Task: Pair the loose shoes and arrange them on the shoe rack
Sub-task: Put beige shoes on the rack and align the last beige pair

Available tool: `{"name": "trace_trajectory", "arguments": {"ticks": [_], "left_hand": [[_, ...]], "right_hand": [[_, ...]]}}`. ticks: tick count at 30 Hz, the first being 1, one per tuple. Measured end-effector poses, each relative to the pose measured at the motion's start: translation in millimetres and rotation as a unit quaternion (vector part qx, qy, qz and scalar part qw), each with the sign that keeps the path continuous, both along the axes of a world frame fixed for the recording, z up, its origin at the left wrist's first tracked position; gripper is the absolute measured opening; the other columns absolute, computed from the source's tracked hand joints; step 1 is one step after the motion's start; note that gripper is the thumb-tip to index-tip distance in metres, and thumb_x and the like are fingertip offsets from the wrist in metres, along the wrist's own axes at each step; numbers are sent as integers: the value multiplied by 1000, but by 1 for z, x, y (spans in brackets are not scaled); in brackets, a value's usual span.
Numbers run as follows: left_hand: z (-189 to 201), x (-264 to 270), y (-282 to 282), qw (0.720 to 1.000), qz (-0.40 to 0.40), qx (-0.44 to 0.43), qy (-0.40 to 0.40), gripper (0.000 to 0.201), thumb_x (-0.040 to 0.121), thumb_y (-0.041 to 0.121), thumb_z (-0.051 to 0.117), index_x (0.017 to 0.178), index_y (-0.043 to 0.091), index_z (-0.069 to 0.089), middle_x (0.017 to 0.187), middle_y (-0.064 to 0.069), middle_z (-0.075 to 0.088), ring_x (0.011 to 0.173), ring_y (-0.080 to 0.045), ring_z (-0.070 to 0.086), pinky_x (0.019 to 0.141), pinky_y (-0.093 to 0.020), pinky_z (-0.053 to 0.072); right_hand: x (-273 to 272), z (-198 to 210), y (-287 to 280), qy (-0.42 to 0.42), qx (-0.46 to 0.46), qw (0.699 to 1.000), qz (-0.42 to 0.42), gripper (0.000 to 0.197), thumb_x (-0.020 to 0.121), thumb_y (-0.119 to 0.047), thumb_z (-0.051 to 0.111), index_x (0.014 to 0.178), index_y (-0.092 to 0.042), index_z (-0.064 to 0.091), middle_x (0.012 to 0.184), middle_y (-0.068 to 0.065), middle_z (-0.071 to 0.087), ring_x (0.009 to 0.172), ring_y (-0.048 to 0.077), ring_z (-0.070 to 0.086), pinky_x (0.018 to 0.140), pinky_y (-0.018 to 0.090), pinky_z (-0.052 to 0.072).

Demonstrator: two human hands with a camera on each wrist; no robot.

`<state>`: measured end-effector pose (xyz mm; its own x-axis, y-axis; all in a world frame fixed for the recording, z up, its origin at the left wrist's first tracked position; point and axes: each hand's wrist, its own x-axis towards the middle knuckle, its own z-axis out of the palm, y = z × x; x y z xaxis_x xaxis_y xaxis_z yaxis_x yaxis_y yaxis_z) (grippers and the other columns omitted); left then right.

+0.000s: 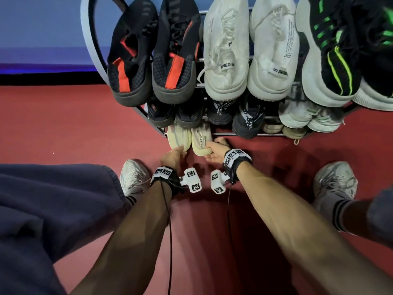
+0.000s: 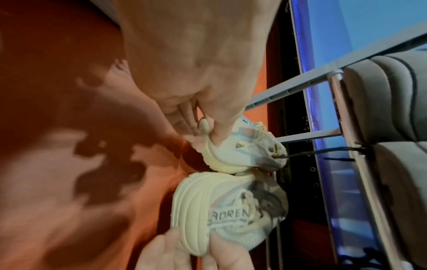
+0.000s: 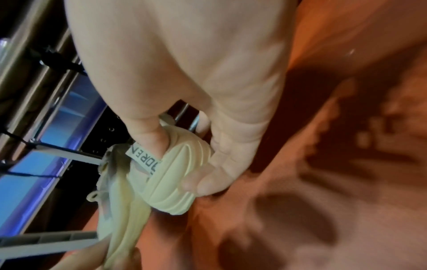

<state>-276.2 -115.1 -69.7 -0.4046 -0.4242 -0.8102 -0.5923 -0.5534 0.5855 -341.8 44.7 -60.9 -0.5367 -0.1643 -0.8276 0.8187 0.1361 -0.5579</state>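
Two cream sneakers stand side by side, toes in, at the left end of the shoe rack's (image 1: 244,134) lowest level. My left hand (image 1: 180,151) pinches the heel of the left cream sneaker (image 1: 178,138). In the left wrist view, the hand (image 2: 203,131) has its fingers curled on that sneaker's (image 2: 242,151) heel collar. My right hand (image 1: 210,149) grips the heel of the right cream sneaker (image 1: 201,141). The right wrist view shows the thumb of this hand (image 3: 180,164) inside the collar and the fingers round the ribbed heel (image 3: 175,175).
The top tier holds a black-and-red pair (image 1: 155,52), a white pair (image 1: 251,47) and a black-and-green pair (image 1: 340,43). Dark pairs (image 1: 234,116) and a pale pair (image 1: 308,118) fill the tier below. My own feet (image 1: 134,175) rest on the red floor (image 1: 74,124).
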Motion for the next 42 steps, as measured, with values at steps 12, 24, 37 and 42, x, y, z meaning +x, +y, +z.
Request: {"name": "trace_trajectory", "arguments": {"ticks": [12,24,37,42], "left_hand": [[2,65,-16,990,-117,-13,-72,15,90,20,71,81,12,61,47,7,54,37,-2,48,42,-11,43],[46,106,-26,965,-253,18,-74,8,92,5,65,89,9,60,56,4,51,43,-5,41,49,-20,49],[80,139,-23,886,-450,29,-105,11,92,-10,59,91,1,64,77,-10,74,71,-22,71,86,-39,58],[110,120,-41,758,-603,-118,-219,13,94,20,64,97,8,69,96,-9,73,78,-23,66,74,-30,56]], "right_hand": [[48,1,19,-11,38,999,9,36,88,-17,63,118,-20,44,103,10,67,77,24,70,59,32,59],[58,5,24,-18,30,999,-19,55,78,-30,80,125,-19,52,116,7,67,68,17,68,55,29,57],[89,13,49,-23,17,998,-59,41,81,-25,77,116,-17,57,115,9,71,73,20,70,57,29,57],[90,18,51,-12,5,996,-90,32,80,-28,74,107,-20,57,100,5,70,71,19,65,67,31,57]]}}
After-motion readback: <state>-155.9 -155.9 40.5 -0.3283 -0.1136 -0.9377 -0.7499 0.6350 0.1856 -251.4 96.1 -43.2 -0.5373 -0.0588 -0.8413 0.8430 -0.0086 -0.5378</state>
